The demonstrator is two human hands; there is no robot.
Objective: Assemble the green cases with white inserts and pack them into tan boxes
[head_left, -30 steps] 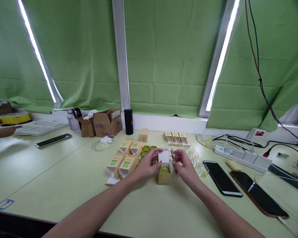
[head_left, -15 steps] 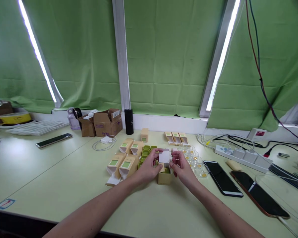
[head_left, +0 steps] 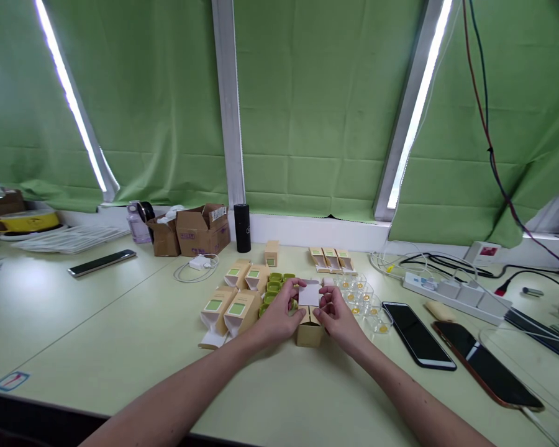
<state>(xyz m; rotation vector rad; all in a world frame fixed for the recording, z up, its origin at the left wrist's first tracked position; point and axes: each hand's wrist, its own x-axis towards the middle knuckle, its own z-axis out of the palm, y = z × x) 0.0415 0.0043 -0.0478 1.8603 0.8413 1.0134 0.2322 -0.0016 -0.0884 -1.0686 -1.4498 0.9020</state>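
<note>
A small tan cardboard box stands on the table in front of me, its white-lined lid flap raised at the back. My left hand is closed on the left side of its top, thumb on the left side flap. On the right, my right hand pinches the other side flap, fingers curled behind it. Both side flaps lie folded inward, with a narrow gap between them that hides most of the inside. Several green cups stand left of the box, partly behind my left hand. Several clear cups with yellow spots sit to the right.
Several tan boxes with green labels lie at the left, and three open ones are farther back. Two phones and a power strip lie at the right. A black bottle and brown cartons line the back.
The right side flap has been folded down inward by my right hand, covering the green thing that showed inside the box. My left hand has stayed almost still.
</note>
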